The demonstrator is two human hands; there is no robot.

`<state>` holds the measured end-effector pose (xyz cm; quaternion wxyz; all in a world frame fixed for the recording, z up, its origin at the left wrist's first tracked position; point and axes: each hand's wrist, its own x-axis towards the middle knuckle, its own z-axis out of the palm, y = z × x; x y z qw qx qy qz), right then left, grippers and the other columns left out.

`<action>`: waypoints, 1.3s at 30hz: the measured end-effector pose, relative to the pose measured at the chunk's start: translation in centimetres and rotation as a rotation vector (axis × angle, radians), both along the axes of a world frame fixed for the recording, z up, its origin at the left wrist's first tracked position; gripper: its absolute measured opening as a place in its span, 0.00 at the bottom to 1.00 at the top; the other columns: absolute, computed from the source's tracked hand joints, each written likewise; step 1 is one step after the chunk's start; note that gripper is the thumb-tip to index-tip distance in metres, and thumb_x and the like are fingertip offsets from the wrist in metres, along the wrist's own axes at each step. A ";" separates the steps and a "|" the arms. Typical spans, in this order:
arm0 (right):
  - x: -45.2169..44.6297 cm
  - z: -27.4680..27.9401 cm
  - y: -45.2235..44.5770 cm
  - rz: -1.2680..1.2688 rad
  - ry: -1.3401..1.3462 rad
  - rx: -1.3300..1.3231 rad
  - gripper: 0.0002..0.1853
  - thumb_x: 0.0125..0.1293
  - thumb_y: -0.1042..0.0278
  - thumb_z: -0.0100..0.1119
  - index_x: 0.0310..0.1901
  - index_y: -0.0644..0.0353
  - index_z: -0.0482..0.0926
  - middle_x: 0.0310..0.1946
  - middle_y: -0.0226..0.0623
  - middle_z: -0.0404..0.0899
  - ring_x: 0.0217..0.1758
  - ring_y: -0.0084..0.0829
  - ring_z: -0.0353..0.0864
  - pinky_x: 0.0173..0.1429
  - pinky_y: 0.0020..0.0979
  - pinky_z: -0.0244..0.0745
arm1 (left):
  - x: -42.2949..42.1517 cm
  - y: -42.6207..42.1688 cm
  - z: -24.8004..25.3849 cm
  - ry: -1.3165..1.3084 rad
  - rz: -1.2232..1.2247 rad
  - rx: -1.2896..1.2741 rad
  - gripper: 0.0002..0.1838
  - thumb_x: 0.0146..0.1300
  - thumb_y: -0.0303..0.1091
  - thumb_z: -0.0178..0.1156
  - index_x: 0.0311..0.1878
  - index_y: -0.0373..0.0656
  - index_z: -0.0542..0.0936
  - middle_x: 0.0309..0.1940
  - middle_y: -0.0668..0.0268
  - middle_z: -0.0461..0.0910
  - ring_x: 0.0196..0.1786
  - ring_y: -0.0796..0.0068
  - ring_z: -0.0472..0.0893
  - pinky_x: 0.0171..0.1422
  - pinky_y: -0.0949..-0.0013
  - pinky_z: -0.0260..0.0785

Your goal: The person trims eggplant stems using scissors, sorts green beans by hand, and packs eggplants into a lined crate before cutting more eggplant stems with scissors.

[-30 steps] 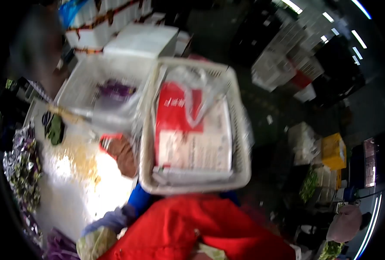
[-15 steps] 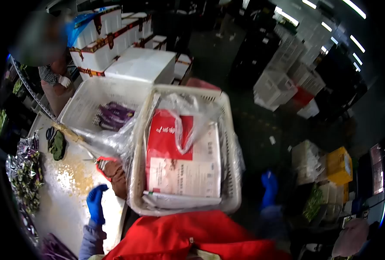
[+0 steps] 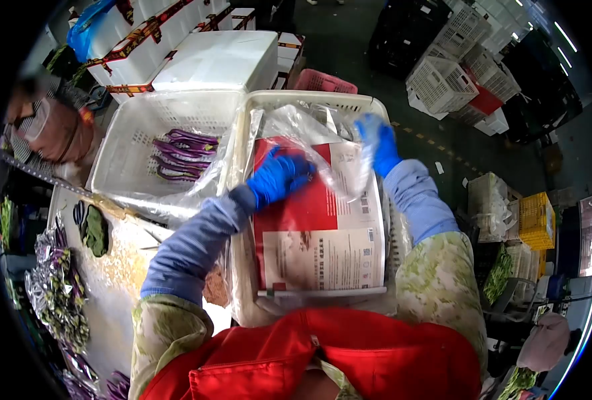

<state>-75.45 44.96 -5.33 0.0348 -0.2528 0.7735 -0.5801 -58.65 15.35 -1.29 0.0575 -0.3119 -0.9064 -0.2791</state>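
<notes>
My left hand (image 3: 279,177), in a blue glove, lies over the red part of a printed newspaper (image 3: 309,260), its fingers spread and slightly bent. At the upper right of the same crate, my blue-gloved right hand (image 3: 378,145) is closed on clear plastic film (image 3: 329,175), though motion blurs the fingertips. The film stretches across the top of the paper, partly covering it. Newspaper and film lie inside a white plastic crate (image 3: 241,293) directly in front of me. What lies beneath the paper is hidden.
Left of it, another white crate (image 3: 109,163) holds several purple eggplants (image 3: 186,155). Foam boxes (image 3: 219,60) stand behind. On the metal table (image 3: 119,287) are a dark green glove (image 3: 96,230) and bagged purple-stemmed vegetables (image 3: 59,287). Another person (image 3: 56,137) stands at the left.
Both hands have come from either side of the crate to above the newspaper. The plastic film has shifted toward the right with my right hand. My view has tilted down.
</notes>
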 end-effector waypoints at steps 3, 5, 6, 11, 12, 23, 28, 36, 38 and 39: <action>-8.3 0.5 4.4 -0.318 0.365 0.354 0.18 0.63 0.61 0.53 0.51 0.61 0.75 0.50 0.43 0.77 0.54 0.39 0.76 0.58 0.37 0.71 | -5.8 -3.4 3.4 0.099 0.320 -0.314 0.22 0.57 0.40 0.61 0.55 0.47 0.77 0.52 0.59 0.78 0.61 0.57 0.71 0.73 0.44 0.42; -8.9 2.9 5.0 -0.437 0.535 0.892 0.19 0.62 0.59 0.54 0.50 0.63 0.75 0.47 0.43 0.79 0.50 0.39 0.78 0.55 0.37 0.72 | -9.5 -6.9 4.1 0.205 0.458 -0.279 0.23 0.56 0.41 0.62 0.55 0.44 0.77 0.53 0.55 0.76 0.62 0.54 0.70 0.72 0.51 0.48; -8.7 4.5 4.7 -0.428 0.511 1.067 0.18 0.62 0.59 0.56 0.48 0.64 0.76 0.45 0.43 0.80 0.47 0.39 0.79 0.53 0.37 0.73 | -11.9 -9.6 2.3 0.390 0.454 -0.093 0.24 0.57 0.41 0.62 0.56 0.43 0.77 0.53 0.52 0.76 0.62 0.52 0.69 0.72 0.56 0.52; -13.7 2.7 2.1 -0.303 -0.064 0.433 0.24 0.56 0.53 0.64 0.47 0.65 0.79 0.40 0.41 0.82 0.41 0.31 0.79 0.49 0.32 0.72 | -16.3 -10.3 -0.5 -0.396 0.610 0.486 0.26 0.64 0.48 0.59 0.59 0.40 0.75 0.54 0.56 0.78 0.58 0.63 0.74 0.64 0.65 0.65; -14.1 2.4 2.2 -0.286 -0.061 0.405 0.24 0.57 0.53 0.64 0.46 0.65 0.79 0.39 0.40 0.82 0.41 0.30 0.79 0.49 0.32 0.72 | -17.6 -11.0 -1.4 -0.509 0.509 0.634 0.25 0.65 0.47 0.58 0.58 0.40 0.75 0.53 0.57 0.78 0.56 0.66 0.75 0.63 0.67 0.66; -13.0 0.8 2.0 -0.206 -0.962 -0.424 0.27 0.65 0.42 0.53 0.53 0.59 0.79 0.48 0.40 0.81 0.48 0.34 0.80 0.56 0.35 0.73 | -18.4 -16.5 -7.9 -0.962 -0.131 1.686 0.30 0.73 0.47 0.40 0.69 0.35 0.60 0.66 0.56 0.66 0.67 0.64 0.67 0.73 0.63 0.55; -14.2 -0.7 3.5 -0.532 -0.383 0.144 0.37 0.62 0.36 0.53 0.56 0.65 0.75 0.54 0.43 0.78 0.53 0.39 0.78 0.59 0.36 0.70 | -15.7 -12.1 -4.4 -0.695 0.392 1.410 0.25 0.69 0.43 0.49 0.63 0.36 0.71 0.58 0.59 0.74 0.59 0.67 0.73 0.68 0.67 0.61; 4.2 3.0 0.1 -0.226 -0.283 0.116 0.39 0.61 0.57 0.64 0.68 0.63 0.56 0.50 0.42 0.76 0.54 0.28 0.76 0.57 0.30 0.71 | -2.0 -8.4 2.8 -0.332 0.619 0.957 0.25 0.65 0.31 0.56 0.66 0.39 0.68 0.62 0.63 0.70 0.64 0.73 0.68 0.69 0.72 0.57; 9.6 1.0 0.8 -0.109 -0.413 0.265 0.50 0.59 0.48 0.64 0.71 0.66 0.45 0.55 0.46 0.75 0.56 0.35 0.77 0.57 0.32 0.72 | 2.6 -5.1 5.0 -0.346 0.570 0.969 0.25 0.64 0.26 0.55 0.66 0.38 0.68 0.64 0.64 0.69 0.66 0.73 0.67 0.71 0.71 0.55; 11.9 -2.6 1.6 -0.299 0.367 0.697 0.47 0.58 0.48 0.65 0.69 0.68 0.51 0.53 0.48 0.76 0.53 0.39 0.79 0.55 0.34 0.73 | 4.8 -3.6 5.5 -0.383 0.559 0.973 0.25 0.64 0.23 0.53 0.66 0.38 0.68 0.65 0.64 0.69 0.67 0.73 0.65 0.71 0.70 0.54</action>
